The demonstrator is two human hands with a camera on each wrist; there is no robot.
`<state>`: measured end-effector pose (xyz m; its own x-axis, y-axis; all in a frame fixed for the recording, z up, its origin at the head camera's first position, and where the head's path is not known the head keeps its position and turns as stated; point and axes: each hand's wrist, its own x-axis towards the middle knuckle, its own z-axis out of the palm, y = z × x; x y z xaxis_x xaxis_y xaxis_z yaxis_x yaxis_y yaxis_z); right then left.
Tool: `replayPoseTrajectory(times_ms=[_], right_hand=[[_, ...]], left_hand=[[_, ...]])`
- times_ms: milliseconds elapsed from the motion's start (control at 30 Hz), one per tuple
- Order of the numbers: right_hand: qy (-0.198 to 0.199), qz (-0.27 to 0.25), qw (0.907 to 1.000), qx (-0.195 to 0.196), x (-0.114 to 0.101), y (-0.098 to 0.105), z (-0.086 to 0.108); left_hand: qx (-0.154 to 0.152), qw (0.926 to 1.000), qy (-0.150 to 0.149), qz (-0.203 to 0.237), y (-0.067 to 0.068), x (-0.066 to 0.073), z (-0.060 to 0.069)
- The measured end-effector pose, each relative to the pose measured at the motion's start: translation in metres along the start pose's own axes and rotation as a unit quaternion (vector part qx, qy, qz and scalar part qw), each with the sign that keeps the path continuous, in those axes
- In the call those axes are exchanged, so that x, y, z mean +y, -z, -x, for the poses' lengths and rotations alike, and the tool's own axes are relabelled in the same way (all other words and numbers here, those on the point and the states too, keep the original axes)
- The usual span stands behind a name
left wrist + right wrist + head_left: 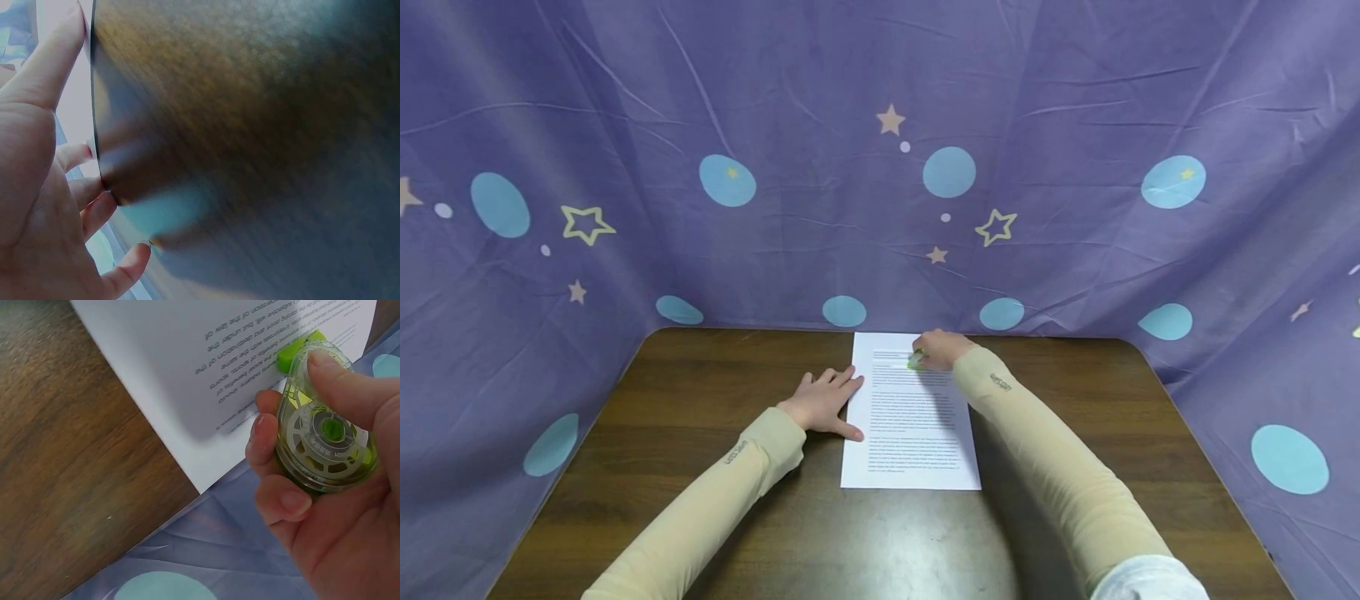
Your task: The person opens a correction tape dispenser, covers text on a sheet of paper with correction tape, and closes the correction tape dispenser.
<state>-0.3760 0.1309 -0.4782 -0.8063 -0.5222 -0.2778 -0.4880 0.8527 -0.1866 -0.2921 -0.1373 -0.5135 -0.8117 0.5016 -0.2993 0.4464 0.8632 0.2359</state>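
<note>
Correction tape dispenser: sits over the upper lines of the printed sheet, pinched between thumb and curled fingers of the right hand. At the sheet's left edge, left hand with fingers spread. Beneath the sheet, wood-grain table; behind, purple star-patterned curtain.

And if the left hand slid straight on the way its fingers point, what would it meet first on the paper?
Probably the green correction-tape dispenser in the right hand, once the left hand crosses the printed sheet; exact line and depth are hard to judge.
</note>
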Motion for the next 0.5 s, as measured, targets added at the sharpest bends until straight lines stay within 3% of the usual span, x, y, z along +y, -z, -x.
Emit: replayPoseTrajectory(times_ms=[500], right_hand=[[0.009, 0.002, 0.9999, 0.004, 0.0102, -0.0002, 0.0073]], left_hand=[[-0.002, 1.0000, 0.001, -0.004, 0.0049, 0.0033, 0.0025]])
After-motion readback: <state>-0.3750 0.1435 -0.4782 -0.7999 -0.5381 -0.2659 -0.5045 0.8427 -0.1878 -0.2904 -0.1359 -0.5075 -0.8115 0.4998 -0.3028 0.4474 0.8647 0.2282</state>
